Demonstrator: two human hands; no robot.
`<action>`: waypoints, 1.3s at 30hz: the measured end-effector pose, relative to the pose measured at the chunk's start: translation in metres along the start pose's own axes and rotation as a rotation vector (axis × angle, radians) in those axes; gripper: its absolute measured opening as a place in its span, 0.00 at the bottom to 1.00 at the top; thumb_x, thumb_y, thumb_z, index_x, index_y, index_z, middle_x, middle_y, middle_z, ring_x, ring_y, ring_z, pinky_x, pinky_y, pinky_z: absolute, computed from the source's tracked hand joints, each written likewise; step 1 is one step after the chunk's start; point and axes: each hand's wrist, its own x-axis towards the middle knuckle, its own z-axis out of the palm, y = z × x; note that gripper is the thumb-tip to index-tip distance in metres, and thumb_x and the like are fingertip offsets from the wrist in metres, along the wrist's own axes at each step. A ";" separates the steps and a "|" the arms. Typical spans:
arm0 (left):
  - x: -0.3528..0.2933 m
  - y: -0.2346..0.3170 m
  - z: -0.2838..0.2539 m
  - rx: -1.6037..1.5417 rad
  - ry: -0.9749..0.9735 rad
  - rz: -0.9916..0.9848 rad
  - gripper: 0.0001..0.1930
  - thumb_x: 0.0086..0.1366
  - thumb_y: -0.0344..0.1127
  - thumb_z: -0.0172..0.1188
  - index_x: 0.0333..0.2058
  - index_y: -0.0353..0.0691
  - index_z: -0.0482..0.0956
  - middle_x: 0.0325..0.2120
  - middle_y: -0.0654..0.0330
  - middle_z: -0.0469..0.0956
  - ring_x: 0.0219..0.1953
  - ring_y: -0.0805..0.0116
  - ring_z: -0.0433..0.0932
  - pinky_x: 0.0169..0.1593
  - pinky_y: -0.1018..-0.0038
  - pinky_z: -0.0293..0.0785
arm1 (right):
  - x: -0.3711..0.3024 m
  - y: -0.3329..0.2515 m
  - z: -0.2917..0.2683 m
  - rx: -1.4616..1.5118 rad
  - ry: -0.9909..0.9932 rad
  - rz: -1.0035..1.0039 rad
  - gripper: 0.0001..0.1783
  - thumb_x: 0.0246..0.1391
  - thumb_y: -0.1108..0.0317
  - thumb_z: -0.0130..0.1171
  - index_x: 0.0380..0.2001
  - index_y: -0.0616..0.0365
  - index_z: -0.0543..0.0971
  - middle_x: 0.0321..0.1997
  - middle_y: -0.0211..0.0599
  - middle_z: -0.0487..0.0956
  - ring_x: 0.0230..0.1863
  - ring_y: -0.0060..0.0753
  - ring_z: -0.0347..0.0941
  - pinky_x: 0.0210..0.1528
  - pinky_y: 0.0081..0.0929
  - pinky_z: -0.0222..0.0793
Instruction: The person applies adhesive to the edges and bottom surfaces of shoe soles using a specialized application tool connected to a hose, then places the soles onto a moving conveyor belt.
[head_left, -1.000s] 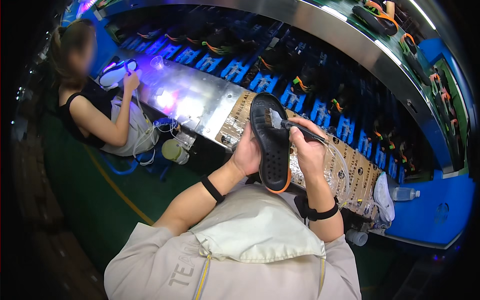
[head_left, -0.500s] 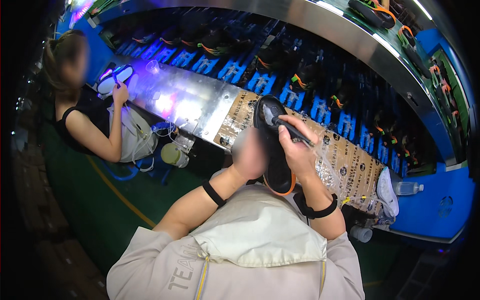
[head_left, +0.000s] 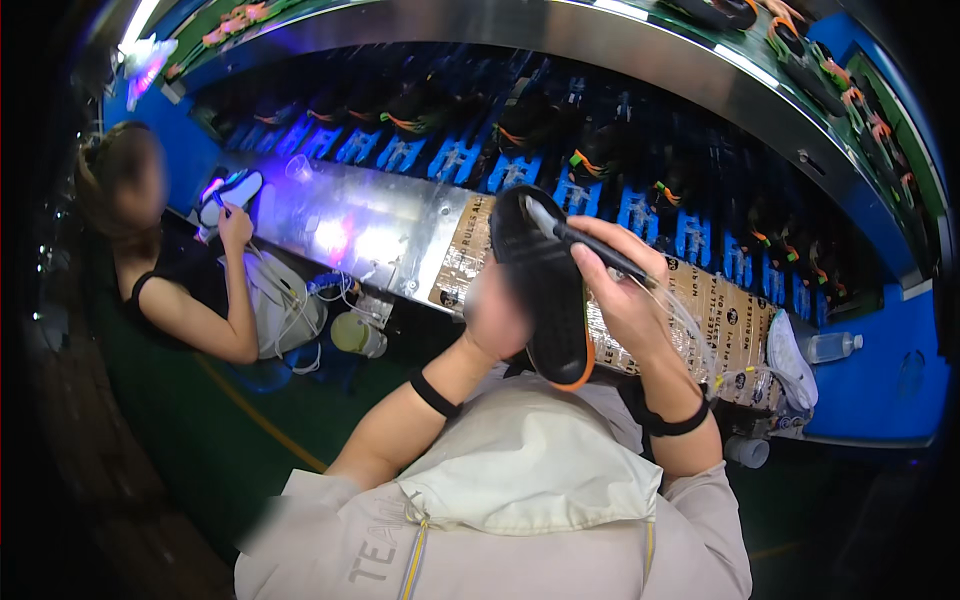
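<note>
Black moulded rubber, an orange rim (head_left: 573,383) at its near end, makes up the shoe sole (head_left: 560,325), which in the head view is held in the air across the bench's near edge. Its long axis runs from the wearer's waist outward, the far end leaning slightly left and reaching over the cardboard (head_left: 742,335) that covers the bench (head_left: 380,215).

From where I stand, the left hand (head_left: 497,310) grips the sole by its left side, about mid-length; blur and the sole itself hide how the fingers lie. The right hand (head_left: 630,285) is closed around the dark handle of a brush (head_left: 608,257), which slants up and left from the grip, its pale tip at the sole's far end. Contact looks likely, though I can't be sure. That end is nearer the right hand, with the left lower down.

A thin clear tube (head_left: 690,320) trails from the handle toward the bench's right end and would limit a wide swing. Blue clamps (head_left: 578,195) stand close beyond the far edge, so the easier room seems to be leftward, over the bare metal.
</note>
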 end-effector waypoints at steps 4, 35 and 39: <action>-0.011 -0.006 0.003 0.137 0.000 0.033 0.46 0.78 0.77 0.28 0.75 0.46 0.66 0.70 0.54 0.73 0.72 0.58 0.72 0.76 0.58 0.67 | 0.000 0.011 0.014 -0.092 -0.131 -0.243 0.15 0.58 0.76 0.72 0.49 0.64 0.88 0.42 0.43 0.88 0.43 0.34 0.84 0.49 0.31 0.78; 0.018 0.074 0.012 -0.207 -0.156 0.144 0.56 0.66 0.86 0.39 0.59 0.31 0.78 0.49 0.41 0.83 0.50 0.44 0.83 0.59 0.46 0.81 | -0.019 -0.014 0.006 -0.171 -0.319 -0.325 0.15 0.57 0.70 0.74 0.49 0.54 0.87 0.34 0.38 0.82 0.41 0.45 0.80 0.48 0.42 0.73; 0.023 0.091 0.013 -0.164 -0.183 0.154 0.57 0.66 0.86 0.38 0.60 0.31 0.78 0.49 0.41 0.83 0.50 0.43 0.83 0.59 0.46 0.81 | -0.015 -0.015 0.001 -0.153 -0.660 -0.505 0.16 0.58 0.70 0.74 0.49 0.54 0.88 0.36 0.41 0.86 0.36 0.50 0.81 0.46 0.44 0.75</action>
